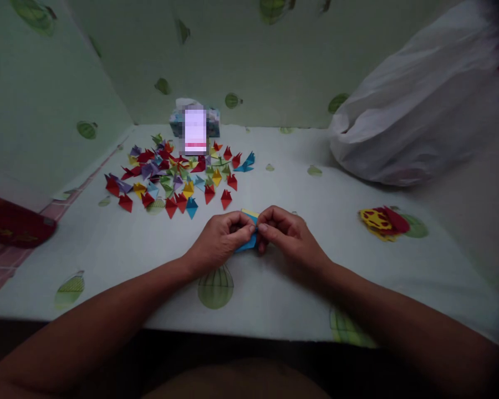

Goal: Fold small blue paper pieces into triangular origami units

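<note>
A blue piece of folding paper [250,243] is between my hands, just above or on the table at the middle. My left hand [219,239] pinches it with thumb and forefinger from the left. From the right, my right hand [290,234] is closed at its edge, thumb against the bent forefinger. My fingers cover much of the paper, so its folds are hard to make out. A yellow strip [250,212] shows just behind the blue; whether it belongs to the same piece I cannot tell. Beyond my left hand lie several folded paper cranes [174,177] in many colours.
A tissue box [214,123] stands by the back wall, a lit phone [195,130] before it. At right are a large white plastic bag [399,111] and yellow and red cut-out pieces [380,221]. A red packet [16,221] lies at the left edge.
</note>
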The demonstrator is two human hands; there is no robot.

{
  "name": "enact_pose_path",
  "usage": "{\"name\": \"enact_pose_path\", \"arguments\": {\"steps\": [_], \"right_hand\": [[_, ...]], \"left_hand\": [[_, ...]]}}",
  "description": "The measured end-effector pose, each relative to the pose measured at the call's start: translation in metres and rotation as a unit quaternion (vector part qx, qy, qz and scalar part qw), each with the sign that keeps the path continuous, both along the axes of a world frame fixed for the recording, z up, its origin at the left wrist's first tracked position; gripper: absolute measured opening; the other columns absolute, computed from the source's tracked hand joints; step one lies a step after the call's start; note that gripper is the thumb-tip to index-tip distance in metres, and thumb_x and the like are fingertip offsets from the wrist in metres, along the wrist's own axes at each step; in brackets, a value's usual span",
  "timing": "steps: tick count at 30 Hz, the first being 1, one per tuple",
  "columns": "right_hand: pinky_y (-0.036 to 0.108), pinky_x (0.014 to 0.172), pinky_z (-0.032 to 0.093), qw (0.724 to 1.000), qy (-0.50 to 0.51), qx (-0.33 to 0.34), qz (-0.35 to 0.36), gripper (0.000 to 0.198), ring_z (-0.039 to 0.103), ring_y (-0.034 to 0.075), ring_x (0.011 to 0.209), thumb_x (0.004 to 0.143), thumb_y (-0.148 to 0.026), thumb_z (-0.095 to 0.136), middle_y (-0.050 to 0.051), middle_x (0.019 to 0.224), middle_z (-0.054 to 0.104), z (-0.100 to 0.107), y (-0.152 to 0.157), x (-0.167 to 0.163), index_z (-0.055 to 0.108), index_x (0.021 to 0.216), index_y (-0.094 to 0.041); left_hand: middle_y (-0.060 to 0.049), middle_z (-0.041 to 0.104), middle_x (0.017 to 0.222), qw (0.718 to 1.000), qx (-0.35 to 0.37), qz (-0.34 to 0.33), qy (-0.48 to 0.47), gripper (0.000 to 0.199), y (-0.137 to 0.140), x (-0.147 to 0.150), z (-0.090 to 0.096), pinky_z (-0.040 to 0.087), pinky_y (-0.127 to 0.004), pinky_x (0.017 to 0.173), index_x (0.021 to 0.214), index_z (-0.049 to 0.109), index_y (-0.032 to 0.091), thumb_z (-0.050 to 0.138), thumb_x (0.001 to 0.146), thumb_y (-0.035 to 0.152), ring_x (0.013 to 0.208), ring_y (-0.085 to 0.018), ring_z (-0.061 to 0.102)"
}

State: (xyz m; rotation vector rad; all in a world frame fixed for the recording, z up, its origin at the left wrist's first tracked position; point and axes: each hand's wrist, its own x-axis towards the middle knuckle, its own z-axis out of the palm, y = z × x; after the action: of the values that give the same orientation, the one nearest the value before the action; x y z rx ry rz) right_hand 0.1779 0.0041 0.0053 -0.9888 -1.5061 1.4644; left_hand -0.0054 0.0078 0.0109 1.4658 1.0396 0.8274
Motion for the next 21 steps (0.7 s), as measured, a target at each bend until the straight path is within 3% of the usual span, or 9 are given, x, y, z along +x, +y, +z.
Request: {"name": "enact_pose_path", "arguments": {"steps": [11,21], "right_hand": [[0.026,0.054,0.046,1.0,-0.025,-0.002,0.014,0.019,0.059,0.011,0.053,0.088,-0.033,0.063,-0.002,0.065,0.062,0.001,0.0018,0.0014,0.055,0.078,-0.019],[0.027,0.057,0.047,0.999,-0.037,-0.006,0.008,0.028,0.059,0.012,0.054,0.094,-0.04,0.057,-0.001,0.064,0.063,-0.0005,0.0017,0.002,0.056,0.076,-0.019]], "left_hand": [[-0.001,0.066,0.074,1.0,0.009,-0.01,-0.004,0.017,0.0023,-0.0009,0.0024,0.044,-0.026,0.069,0.077,0.066,0.015,0.063,0.086,0.029,0.07,-0.012,0.055],[-0.001,0.066,0.075,0.999,-0.039,-0.026,-0.019,0.021,0.0024,-0.002,0.0035,0.043,-0.027,0.069,0.077,0.064,0.015,0.064,0.087,0.034,0.069,-0.012,0.056]]}}
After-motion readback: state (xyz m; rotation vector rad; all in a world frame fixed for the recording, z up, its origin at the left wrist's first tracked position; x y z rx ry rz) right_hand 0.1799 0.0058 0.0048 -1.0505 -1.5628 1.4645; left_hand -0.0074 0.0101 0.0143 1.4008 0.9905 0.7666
